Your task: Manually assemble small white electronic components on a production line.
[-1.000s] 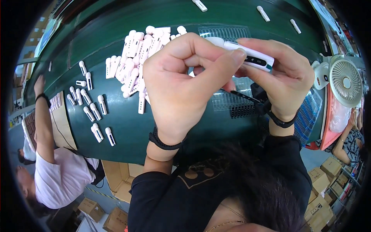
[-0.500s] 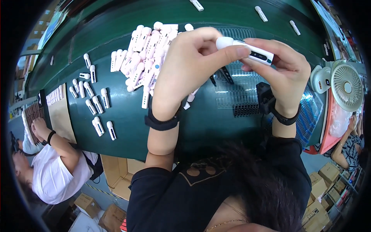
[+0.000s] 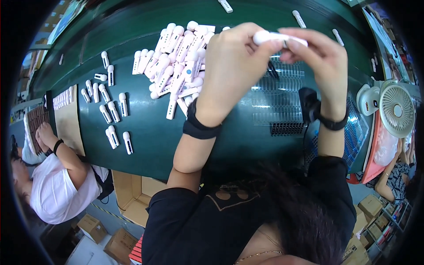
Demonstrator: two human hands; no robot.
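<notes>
Both hands are raised over the green table, holding one small white microphone-shaped device [image 3: 297, 40] between them. My left hand [image 3: 232, 66] pinches it near its round head, with the thumb along the body. My right hand [image 3: 327, 55] grips the other end between thumb and fingers. The device lies almost level, and its dark panel is turned mostly out of sight. Beyond my left wrist is a heap of pinkish-white devices [image 3: 176, 55] of the same shape. Further left, several loose devices with dark panels [image 3: 123, 106] lie on the table.
Under my right arm are clear ridged plastic trays [image 3: 276, 104], a black slotted strip [image 3: 287, 129] and a blue perforated sheet [image 3: 353, 132]. A white fan [image 3: 396, 101] stands at the right edge. A person in a white shirt [image 3: 66, 190] works at the left, near an open cardboard box [image 3: 128, 194].
Both hands have lifted farther from me with the device. It has rolled, so its dark panel, plain before, is now mostly hidden. The view has shifted slightly.
</notes>
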